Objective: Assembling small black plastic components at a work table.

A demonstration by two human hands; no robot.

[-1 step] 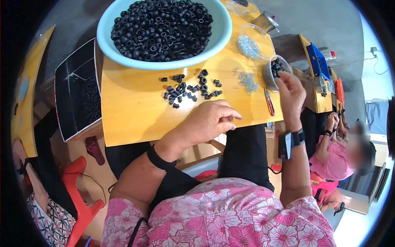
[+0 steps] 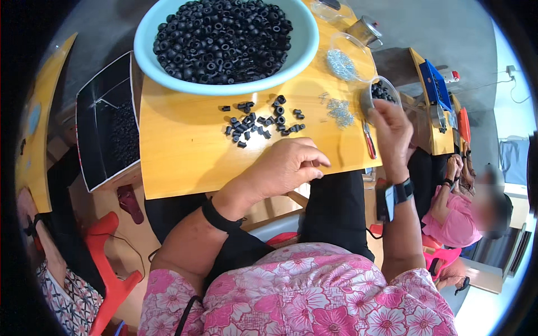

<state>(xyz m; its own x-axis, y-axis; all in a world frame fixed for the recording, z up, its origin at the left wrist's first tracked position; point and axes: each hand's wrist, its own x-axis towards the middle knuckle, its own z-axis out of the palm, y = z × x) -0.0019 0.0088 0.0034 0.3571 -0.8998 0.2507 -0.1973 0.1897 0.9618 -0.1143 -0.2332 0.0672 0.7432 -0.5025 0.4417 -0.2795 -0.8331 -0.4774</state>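
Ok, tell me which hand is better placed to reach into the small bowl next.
Probably the right hand: it is at the small bowl, while the left hand is farther off, nearer the loose black parts.

Basin (image 2: 224, 88): pale aqua blue, plain
Heaped pieces (image 2: 224, 42): black
Loose pieces (image 2: 248, 120): black
Tabletop (image 2: 185, 151): warm yellow
Pins (image 2: 340, 114): silvery, with a bluish cast
Hand tool (image 2: 370, 144): red, silvery toward the tip
Flowered shirt (image 2: 302, 297): white and several pinks, large blossoms over fine linework
Trousers (image 2: 333, 207): solid black
Wristband (image 2: 218, 218): black
Chair (image 2: 101, 252): orange-red
Left neighbour's garment (image 2: 64, 297): dark-and-white criss-cross, touches of red
Right co-worker's top (image 2: 451, 219): pink
Tray (image 2: 432, 87): vivid blue
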